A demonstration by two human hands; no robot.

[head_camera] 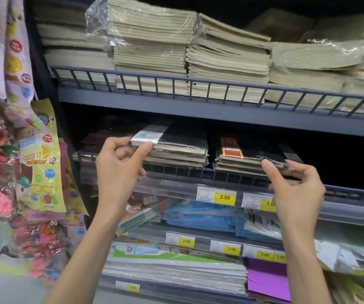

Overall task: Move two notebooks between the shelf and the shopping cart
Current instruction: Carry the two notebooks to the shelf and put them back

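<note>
Left hand [119,165] pinches a corner of the white-banded notebook [176,139] above-left of the 2.00 price tag [225,197], right hand [297,185] pinches the orange-banded notebook [251,154] above-right of it; both look light, stiff, film-slick, so grip edges firmly.

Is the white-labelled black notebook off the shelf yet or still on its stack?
Still on: the black notebook lies flat atop its stack, left hand only pinching its labelled corner.

Two black, shrink-wrapped notebooks lie at the middle shelf's [198,173] front edge, each topping a stack [176,160]: white-labelled notebook [176,137] left, orange-banded notebook [253,152] right.
</note>
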